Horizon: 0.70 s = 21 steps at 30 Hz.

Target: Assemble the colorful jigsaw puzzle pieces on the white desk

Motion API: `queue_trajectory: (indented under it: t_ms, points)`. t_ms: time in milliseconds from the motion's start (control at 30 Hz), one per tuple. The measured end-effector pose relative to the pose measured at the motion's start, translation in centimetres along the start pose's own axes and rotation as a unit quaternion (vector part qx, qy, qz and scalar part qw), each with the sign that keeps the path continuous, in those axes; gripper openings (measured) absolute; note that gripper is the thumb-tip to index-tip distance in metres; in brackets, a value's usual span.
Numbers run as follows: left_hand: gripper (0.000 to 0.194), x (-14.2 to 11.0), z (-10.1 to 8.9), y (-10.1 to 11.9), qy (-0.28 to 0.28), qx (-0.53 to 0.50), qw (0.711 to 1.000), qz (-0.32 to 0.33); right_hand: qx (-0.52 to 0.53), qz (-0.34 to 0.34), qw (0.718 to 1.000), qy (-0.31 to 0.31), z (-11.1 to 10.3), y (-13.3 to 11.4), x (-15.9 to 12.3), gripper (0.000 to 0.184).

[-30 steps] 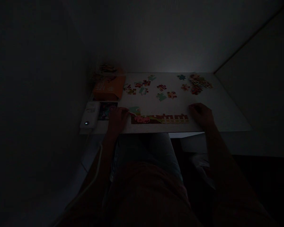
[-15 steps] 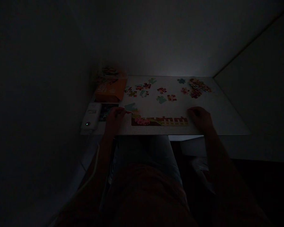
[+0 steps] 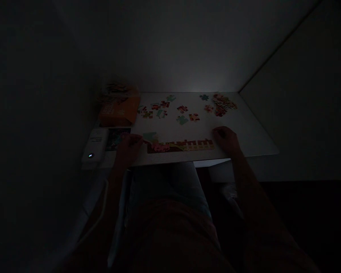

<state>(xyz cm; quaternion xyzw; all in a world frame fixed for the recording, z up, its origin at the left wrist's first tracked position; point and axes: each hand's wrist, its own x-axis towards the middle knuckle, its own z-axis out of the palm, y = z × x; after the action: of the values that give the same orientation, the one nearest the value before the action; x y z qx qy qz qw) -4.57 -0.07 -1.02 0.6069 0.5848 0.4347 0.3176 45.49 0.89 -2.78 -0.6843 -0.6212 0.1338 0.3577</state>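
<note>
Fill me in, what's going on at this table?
A person is working a jigsaw puzzle on a white table. The left hand is at a pale green puzzle piece, at the left end of a row of joined pieces; in this dim light, a grip can't be confirmed. The right hand rests at the row's right end. Loose pieces and a pile lie beyond, with an orange box at the far left.
</note>
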Motion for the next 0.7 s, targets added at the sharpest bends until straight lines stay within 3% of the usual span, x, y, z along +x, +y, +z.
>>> queue_trajectory:
  t_ms: [333,433,633,700]
  points:
    - [0.031,-0.4,-0.3,1.1,-0.017,0.049,0.999,-0.006,0.013,-0.006,1.000,-0.011,0.2,0.3,0.4,0.037]
    - [0.030,0.0,0.1,1.6,0.000,0.069,0.998,-0.003,0.020,-0.011,1.000,-0.010,0.3,0.2,0.4,0.037]
    - [0.025,4.7,3.2,3.3,0.018,0.113,0.992,0.051,0.033,-0.001,0.999,-0.015,0.2,0.3,0.5,0.037]
    - [0.029,6.5,4.2,3.5,0.019,0.158,0.987,0.027,0.041,0.003,0.999,-0.018,0.1,0.2,0.5,0.038]
